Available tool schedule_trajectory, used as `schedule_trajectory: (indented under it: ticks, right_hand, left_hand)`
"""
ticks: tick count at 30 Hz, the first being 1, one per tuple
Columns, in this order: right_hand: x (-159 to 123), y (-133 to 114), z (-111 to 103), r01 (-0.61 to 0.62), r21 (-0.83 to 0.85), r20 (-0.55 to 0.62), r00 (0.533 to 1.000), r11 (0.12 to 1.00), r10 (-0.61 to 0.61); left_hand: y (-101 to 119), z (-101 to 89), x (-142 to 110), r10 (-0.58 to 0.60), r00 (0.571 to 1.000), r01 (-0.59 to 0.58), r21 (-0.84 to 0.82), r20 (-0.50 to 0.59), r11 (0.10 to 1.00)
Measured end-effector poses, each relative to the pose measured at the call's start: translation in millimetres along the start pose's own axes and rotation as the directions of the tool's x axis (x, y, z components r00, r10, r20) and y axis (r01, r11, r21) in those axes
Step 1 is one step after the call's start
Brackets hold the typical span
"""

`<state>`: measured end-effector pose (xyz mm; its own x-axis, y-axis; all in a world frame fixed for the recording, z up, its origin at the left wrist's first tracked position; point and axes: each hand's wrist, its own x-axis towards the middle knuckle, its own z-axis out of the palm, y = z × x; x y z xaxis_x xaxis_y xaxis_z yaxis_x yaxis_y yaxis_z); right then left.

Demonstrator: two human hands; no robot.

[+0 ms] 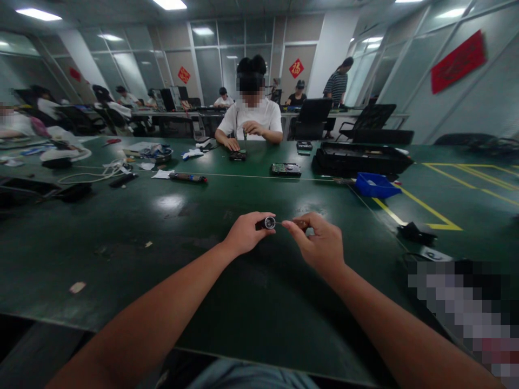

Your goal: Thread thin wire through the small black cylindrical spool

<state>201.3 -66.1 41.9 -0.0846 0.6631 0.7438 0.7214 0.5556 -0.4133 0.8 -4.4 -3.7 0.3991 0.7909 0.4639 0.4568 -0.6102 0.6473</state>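
Note:
Above the green table, my left hand (246, 233) is closed around a short black cylinder with a silver-rimmed round end (270, 222). Its round end faces me, and some inner parts show dimly inside the rim. My right hand (322, 241) pinches a screwdriver (300, 223) with a brownish handle and a thin metal shaft. The shaft points left, its tip at the right side of the cylinder; whether it sits in a screw is too small to tell. My fingers cover much of the handle and of the cylinder's body.
Across the green table (133, 237), a person (251, 116) works on a small dark device. An opened hard drive (286, 169), a blue bin (375, 185), a long black case (360, 158) and a dark pen-like tool (188, 177) lie beyond my hands. Dark items sit at right.

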Motion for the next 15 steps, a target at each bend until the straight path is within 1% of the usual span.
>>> schedule_trajectory:
  ticks: [5,9,11,15]
  right_hand:
    - [-0.2,-0.7,-1.6,0.103,0.001,0.036,0.994,0.995,-0.103]
    - [1.1,-0.8,-1.9,0.143,0.044,0.112,0.983,0.989,-0.147]
    - [1.8,-0.9,-2.1,0.117,0.049,0.147,0.981,0.992,-0.123]
    - [3.0,-1.8,-4.1,-0.011,0.052,0.169,0.986,0.999,0.002]
  left_hand:
    - [-1.2,0.0,-0.2,0.002,1.0,-0.002,-0.01,-0.011,1.0]
    - [-3.8,-0.2,0.1,-0.008,0.999,0.006,-0.024,-0.044,1.0]
    - [-3.6,0.0,0.0,-0.018,0.999,0.017,-0.02,-0.051,1.0]
    - [1.2,0.6,-0.9,-0.013,1.0,0.013,-0.001,-0.018,1.0]
